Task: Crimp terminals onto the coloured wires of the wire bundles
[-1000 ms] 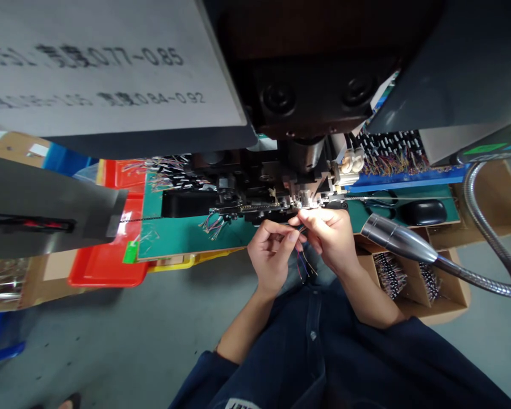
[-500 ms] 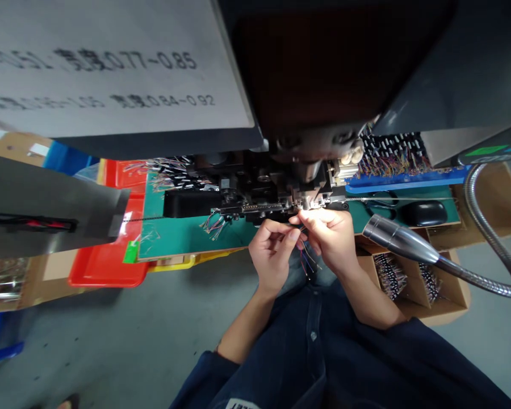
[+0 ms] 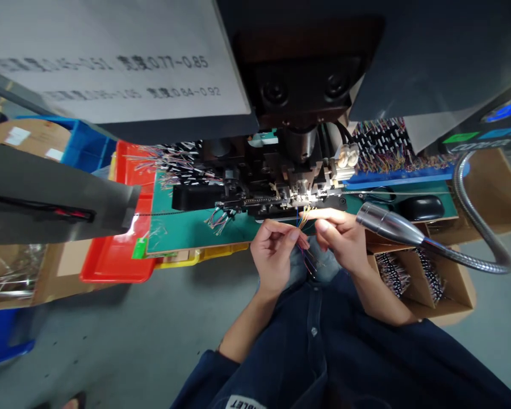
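Observation:
My left hand (image 3: 275,253) pinches a small bundle of thin coloured wires (image 3: 305,220) between thumb and fingers. Yellow strands and a blue one fan upward from the grip towards the lit metal tooling (image 3: 301,196) of a press-like machine. Darker wire ends hang below the fingers. On the other side, my right hand (image 3: 343,236) has its index finger stretched out to the left beside the yellow strands, with the thumb apart below it. No firm grip shows in this hand; whether the fingertip touches a wire is hard to tell.
A flexible metal lamp (image 3: 389,224) reaches in from the right. Cardboard boxes (image 3: 451,307) with wire bundles stand below it. At left are red trays (image 3: 114,267) and a grey machine arm (image 3: 59,196). A black mouse-shaped object (image 3: 421,208) lies on the green board (image 3: 200,238).
My right hand has loosened from its pinch near the tooling and drawn slightly right and down, index finger extended. The upper wire ends now show fanned out. The view has shifted slightly.

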`<state>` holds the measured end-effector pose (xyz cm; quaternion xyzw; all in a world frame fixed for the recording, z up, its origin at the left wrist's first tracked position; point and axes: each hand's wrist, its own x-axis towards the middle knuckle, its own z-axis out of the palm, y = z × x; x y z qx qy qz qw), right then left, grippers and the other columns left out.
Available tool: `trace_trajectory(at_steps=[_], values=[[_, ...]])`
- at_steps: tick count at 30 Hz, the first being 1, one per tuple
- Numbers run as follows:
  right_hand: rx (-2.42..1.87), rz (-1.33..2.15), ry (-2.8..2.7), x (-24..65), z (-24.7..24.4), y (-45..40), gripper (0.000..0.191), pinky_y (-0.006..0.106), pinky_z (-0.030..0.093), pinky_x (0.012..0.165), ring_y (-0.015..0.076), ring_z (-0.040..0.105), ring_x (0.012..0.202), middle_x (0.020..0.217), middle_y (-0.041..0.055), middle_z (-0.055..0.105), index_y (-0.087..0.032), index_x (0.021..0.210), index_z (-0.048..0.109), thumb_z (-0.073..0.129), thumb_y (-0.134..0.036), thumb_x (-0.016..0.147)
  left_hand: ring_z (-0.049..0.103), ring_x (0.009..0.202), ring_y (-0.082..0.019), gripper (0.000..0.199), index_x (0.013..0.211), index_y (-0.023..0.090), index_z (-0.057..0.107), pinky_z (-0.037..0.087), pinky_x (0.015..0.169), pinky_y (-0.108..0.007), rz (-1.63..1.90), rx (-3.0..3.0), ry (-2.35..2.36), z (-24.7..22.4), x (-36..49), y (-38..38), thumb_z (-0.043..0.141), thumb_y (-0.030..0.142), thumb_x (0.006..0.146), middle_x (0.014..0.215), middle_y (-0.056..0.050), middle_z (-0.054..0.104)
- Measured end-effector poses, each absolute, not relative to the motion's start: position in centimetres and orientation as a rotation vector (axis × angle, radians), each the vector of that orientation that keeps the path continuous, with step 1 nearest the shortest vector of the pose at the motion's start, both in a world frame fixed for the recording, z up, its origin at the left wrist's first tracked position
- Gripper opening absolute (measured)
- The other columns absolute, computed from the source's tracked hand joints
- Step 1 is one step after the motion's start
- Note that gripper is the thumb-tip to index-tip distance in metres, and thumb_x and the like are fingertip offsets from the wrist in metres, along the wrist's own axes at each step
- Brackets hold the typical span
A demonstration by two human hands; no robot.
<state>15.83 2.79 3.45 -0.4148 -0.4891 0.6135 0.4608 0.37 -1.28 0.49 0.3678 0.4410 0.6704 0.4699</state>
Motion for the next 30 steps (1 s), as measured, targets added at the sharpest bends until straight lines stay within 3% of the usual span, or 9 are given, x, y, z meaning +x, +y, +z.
trace_trajectory(at_steps=[2, 5, 9, 13, 18, 20, 22, 26, 30], values=[[-1.006, 1.457, -1.201, 17.1, 2.0, 1.9, 0.044, 0.029, 0.041, 0.049, 0.0126, 0.048, 0.047, 0.056, -0.0046, 0.058, -0.021, 0.106, 0.092, 0.081, -0.063, 0.109, 0.080, 0.062, -0.017, 0.030, 0.098, 0.024, 0.072, 0.069, 0.066, -0.030, 1.664, 0.906, 1.091, 0.8, 0.6, -1.5, 0.091, 0.045, 0.107, 0.077, 0.002, 0.082], [-1.021, 1.402, -1.303, 18.1, -0.2, 0.0, 0.035, 0.028, 0.042, 0.054, 0.0134, 0.053, 0.054, 0.066, -0.0017, 0.067, -0.022, 0.104, 0.091, 0.076, -0.052, 0.114, 0.083, 0.063, -0.017, 0.030, 0.100, 0.025, 0.071, 0.076, 0.085, -0.038, 1.683, 0.909, 1.077, 1.0, 0.9, -1.8, 0.092, 0.046, 0.106, 0.075, 0.004, 0.081], [-0.911, 1.324, -1.526, 16.8, -1.7, -2.8, 0.023, 0.031, 0.052, 0.067, 0.0179, 0.064, 0.072, 0.088, 0.0028, 0.077, -0.023, 0.104, 0.085, 0.088, -0.046, 0.104, 0.087, 0.071, -0.017, 0.028, 0.101, 0.025, 0.071, 0.077, 0.102, -0.045, 1.665, 0.965, 1.104, 0.8, 1.3, -2.1, 0.092, 0.043, 0.107, 0.084, 0.003, 0.086], [-0.998, 1.212, -1.481, 15.7, -2.1, -4.9, 0.029, 0.031, 0.052, 0.069, 0.0171, 0.064, 0.070, 0.081, 0.0006, 0.072, -0.023, 0.087, 0.075, 0.085, -0.042, 0.108, 0.090, 0.078, -0.019, 0.024, 0.104, 0.024, 0.072, 0.078, 0.098, -0.041, 1.682, 1.050, 1.103, 1.0, 2.2, -2.3, 0.092, 0.036, 0.108, 0.092, 0.001, 0.088], [-1.382, 0.937, -1.356, 21.9, -3.0, -7.1, 0.030, 0.034, 0.053, 0.067, 0.0200, 0.070, 0.070, 0.082, 0.0041, 0.080, -0.023, 0.095, 0.085, 0.077, -0.047, 0.113, 0.092, 0.111, -0.024, 0.010, 0.115, 0.023, 0.079, 0.075, 0.105, -0.041, 1.602, 1.240, 0.996, 0.7, 3.0, -2.8, 0.085, 0.031, 0.112, 0.125, -0.009, 0.089], [-1.602, 0.734, -1.262, 26.5, -2.8, -7.4, 0.035, 0.035, 0.054, 0.067, 0.0214, 0.070, 0.069, 0.079, 0.0042, 0.079, -0.022, 0.096, 0.086, 0.075, -0.051, 0.112, 0.090, 0.103, -0.020, 0.004, 0.112, 0.023, 0.080, 0.073, 0.101, -0.036, 1.551, 1.280, 0.976, 0.3, 3.0, -3.1, 0.080, 0.027, 0.115, 0.121, -0.007, 0.088], [-1.748, 0.505, -1.226, 31.2, -1.8, -6.2, 0.038, 0.034, 0.051, 0.064, 0.0202, 0.066, 0.067, 0.073, 0.0014, 0.074, -0.021, 0.093, 0.084, 0.074, -0.054, 0.109, 0.085, 0.087, -0.015, 0.009, 0.107, 0.023, 0.079, 0.070, 0.087, -0.029, 1.507, 1.294, 0.972, -0.1, 3.0, -3.4, 0.077, 0.024, 0.116, 0.109, -0.004, 0.085], [-1.824, 0.122, -1.434, 37.0, 2.4, 1.5, 0.037, 0.032, 0.036, 0.061, 0.0132, 0.048, 0.061, 0.065, -0.0036, 0.060, -0.019, 0.081, 0.074, 0.076, -0.042, 0.110, 0.078, 0.077, -0.013, 0.011, 0.104, 0.023, 0.078, 0.064, 0.075, -0.025, 1.389, 1.316, 0.967, -0.4, 3.2, -4.0, 0.077, 0.022, 0.115, 0.098, -0.002, 0.082], [-1.904, -0.050, -1.669, 37.0, 6.2, 11.9, 0.058, 0.032, 0.036, 0.072, 0.0051, 0.063, 0.074, 0.073, 0.0044, 0.072, -0.005, 0.075, 0.069, 0.057, -0.042, 0.118, 0.079, 0.080, -0.015, 0.010, 0.105, 0.024, 0.079, 0.063, 0.076, -0.027, 1.309, 1.344, 0.951, -0.1, 3.0, -4.9, 0.077, 0.022, 0.114, 0.102, -0.003, 0.083]])
